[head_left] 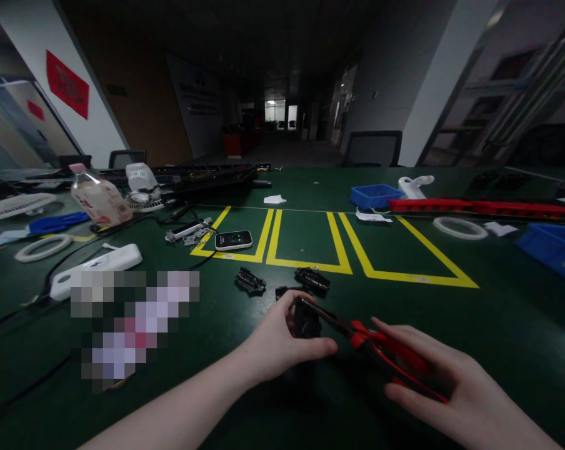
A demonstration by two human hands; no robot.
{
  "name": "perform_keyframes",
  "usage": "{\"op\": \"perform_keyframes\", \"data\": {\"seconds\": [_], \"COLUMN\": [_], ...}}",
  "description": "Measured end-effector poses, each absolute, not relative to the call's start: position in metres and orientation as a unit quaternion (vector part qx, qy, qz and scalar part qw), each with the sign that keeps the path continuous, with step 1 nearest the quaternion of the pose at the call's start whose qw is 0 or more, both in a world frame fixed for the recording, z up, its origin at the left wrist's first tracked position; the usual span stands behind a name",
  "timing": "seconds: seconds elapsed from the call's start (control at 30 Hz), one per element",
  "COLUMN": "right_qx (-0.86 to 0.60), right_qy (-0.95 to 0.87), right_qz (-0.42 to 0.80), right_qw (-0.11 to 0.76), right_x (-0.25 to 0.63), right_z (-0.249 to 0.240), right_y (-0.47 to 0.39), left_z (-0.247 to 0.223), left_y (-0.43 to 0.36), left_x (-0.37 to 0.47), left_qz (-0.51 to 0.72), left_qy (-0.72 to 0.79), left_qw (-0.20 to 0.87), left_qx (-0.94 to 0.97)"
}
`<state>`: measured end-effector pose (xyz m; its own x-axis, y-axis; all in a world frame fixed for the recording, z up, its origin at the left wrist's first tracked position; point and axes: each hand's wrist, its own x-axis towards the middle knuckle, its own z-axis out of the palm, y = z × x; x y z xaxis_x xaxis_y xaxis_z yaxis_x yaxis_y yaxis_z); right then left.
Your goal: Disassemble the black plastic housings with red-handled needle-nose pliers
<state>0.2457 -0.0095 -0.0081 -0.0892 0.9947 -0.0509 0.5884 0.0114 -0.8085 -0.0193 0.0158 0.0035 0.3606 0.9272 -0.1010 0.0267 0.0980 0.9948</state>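
My left hand (282, 344) is closed around a small black plastic part (307, 322), its thumb stretched out along the near side. In my right hand (442, 369) are red-handled pliers (357, 337), whose long dark jaws reach left to the top of that part. Whether the jaws grip it, I cannot tell. Just beyond my hands lie two similar black parts, one to the left (250, 281) and another to the right (312, 279). A further dark piece (285, 292) is partly hidden behind my left fingers.
Yellow tape (310, 265) marks bays on the green table (498, 331). A white device with a dark screen (234, 240) lies in the left bay. A power strip (97, 269), bottle (99, 197) and cables are left; blue bins (374, 195) and a long red strip (489, 207) right.
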Motion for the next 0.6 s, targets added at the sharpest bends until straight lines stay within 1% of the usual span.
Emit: {"op": "perform_keyframes", "data": {"seconds": [0.2,0.3,0.47,0.6], "right_qx": [-0.558,-0.541,-0.557,-0.565], "right_qy": [-0.747,-0.769,-0.749,-0.733], "right_qz": [0.26,0.215,0.231,0.251], "right_qw": [0.251,0.264,0.274,0.284], "right_x": [0.24,0.243,0.252,0.255], "right_z": [-0.001,-0.004,-0.021,-0.03], "right_y": [-0.012,-0.017,-0.023,-0.025], "left_z": [-0.007,-0.005,0.003,0.004], "left_y": [0.019,0.017,0.013,0.013], "left_x": [-0.023,-0.026,-0.028,-0.029], "left_qz": [0.369,0.344,0.335,0.328], "left_qy": [0.416,0.399,0.379,0.339], "left_qw": [0.592,0.603,0.62,0.66], "left_qx": [0.583,0.599,0.6,0.585]}}
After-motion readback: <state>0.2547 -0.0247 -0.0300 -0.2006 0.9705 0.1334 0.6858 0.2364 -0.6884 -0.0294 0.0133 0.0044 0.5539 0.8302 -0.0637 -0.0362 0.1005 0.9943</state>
